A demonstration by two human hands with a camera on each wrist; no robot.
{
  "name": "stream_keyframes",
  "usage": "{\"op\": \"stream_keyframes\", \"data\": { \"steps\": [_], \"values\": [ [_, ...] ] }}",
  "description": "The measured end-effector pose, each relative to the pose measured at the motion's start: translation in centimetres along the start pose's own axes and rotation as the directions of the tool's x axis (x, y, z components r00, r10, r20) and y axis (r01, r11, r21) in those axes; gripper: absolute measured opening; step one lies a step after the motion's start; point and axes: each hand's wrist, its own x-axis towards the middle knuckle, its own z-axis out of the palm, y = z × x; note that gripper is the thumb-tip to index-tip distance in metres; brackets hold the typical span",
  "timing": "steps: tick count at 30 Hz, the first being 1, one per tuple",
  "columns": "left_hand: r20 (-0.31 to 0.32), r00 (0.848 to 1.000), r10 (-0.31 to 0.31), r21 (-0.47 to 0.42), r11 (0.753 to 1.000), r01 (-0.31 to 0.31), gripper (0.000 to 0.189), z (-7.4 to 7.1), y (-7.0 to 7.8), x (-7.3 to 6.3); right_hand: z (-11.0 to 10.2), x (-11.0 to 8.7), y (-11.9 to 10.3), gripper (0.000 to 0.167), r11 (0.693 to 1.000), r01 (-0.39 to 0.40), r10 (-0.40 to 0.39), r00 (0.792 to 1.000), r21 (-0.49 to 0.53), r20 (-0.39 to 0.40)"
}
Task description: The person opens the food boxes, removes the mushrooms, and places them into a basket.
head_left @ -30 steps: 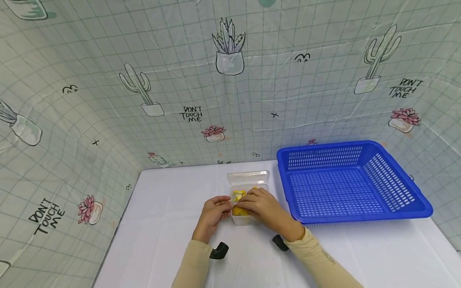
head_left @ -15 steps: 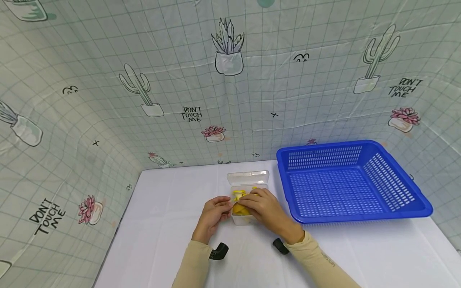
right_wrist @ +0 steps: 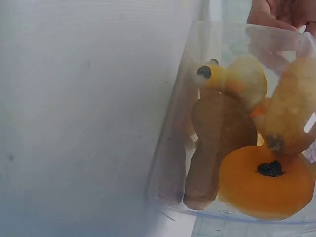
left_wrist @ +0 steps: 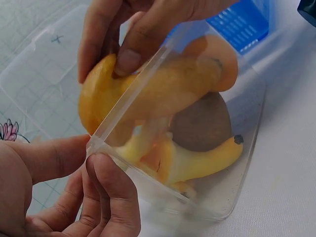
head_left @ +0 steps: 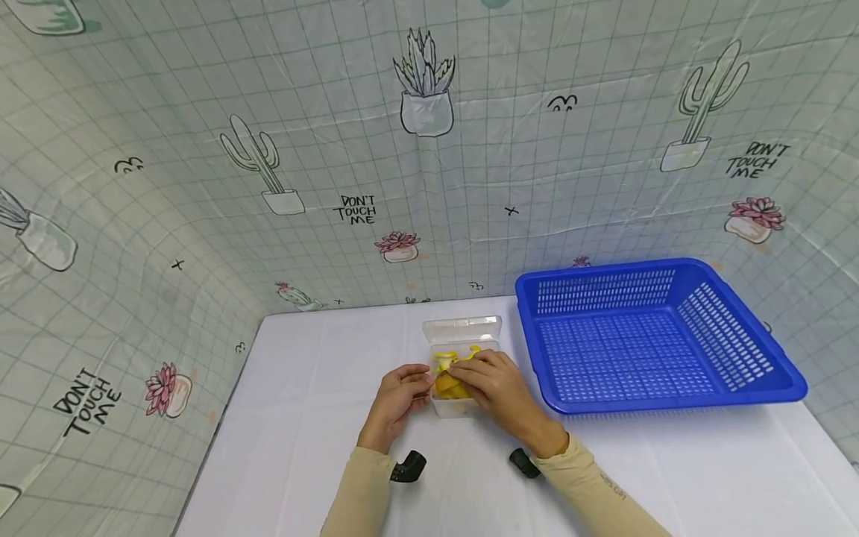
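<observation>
Gripping a yellow piece (head_left: 451, 388) with the right hand (head_left: 493, 384) inside a clear box (head_left: 451, 409), just below the centre of the head view.
Pinching a corner of the box rim with the left hand (head_left: 399, 395), at the left of the left wrist view; holding the yellow piece between thumb and fingers at upper left there, partly above the rim (and partly seen through the wall). Also in the box, toward the lower right of the right wrist view: a round orange piece (right_wrist: 266, 185), touching a brown piece (right_wrist: 224, 123). On the white counter (head_left: 315, 365), with the lid (head_left: 463, 329) raised behind and a blue basket (head_left: 617, 358) at the right of the head view.
</observation>
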Motion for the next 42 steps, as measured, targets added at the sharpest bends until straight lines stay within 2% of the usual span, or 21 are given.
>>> {"op": "stream_keyframes", "data": {
  "steps": [5, 10, 20, 29, 37, 42],
  "values": [
    [0.002, 1.000, 0.008, -0.003, 1.000, -0.008, 0.033, 0.0, 0.0, 0.1, -0.1, 0.2, -0.1, 0.016, 1.000, -0.008, 0.009, 0.997, 0.015, -0.081],
    [0.003, 1.000, 0.004, -0.007, 1.000, -0.004, 0.033, -0.1, 0.0, 0.0, -0.4, 0.7, -0.3, 0.035, 1.000, 0.014, -0.012, 0.992, 0.010, -0.122],
    [0.011, 1.000, 0.010, -0.002, 1.000, -0.010, 0.035, -0.1, -0.1, 0.1, -1.4, 2.0, -0.6, 0.035, 0.998, 0.034, -0.044, 0.983, -0.058, -0.177],
    [0.009, 1.000, -0.001, 0.006, 1.000, 0.001, 0.036, -0.1, 0.1, 0.0, -3.9, 3.0, -1.4, 0.034, 0.998, -0.018, 0.007, 0.978, -0.054, -0.208],
    [0.007, 1.000, -0.011, 0.016, 1.000, 0.011, 0.036, -0.1, 0.0, 0.1, -6.3, 3.4, -1.1, 0.032, 0.999, -0.016, 0.000, 0.948, -0.047, -0.318],
    [0.003, 1.000, -0.004, 0.016, 1.000, 0.004, 0.036, 0.0, 0.0, 0.2, -8.2, 3.0, -0.6, 0.031, 0.997, -0.036, 0.010, 0.939, -0.068, -0.345]
  ]
}}
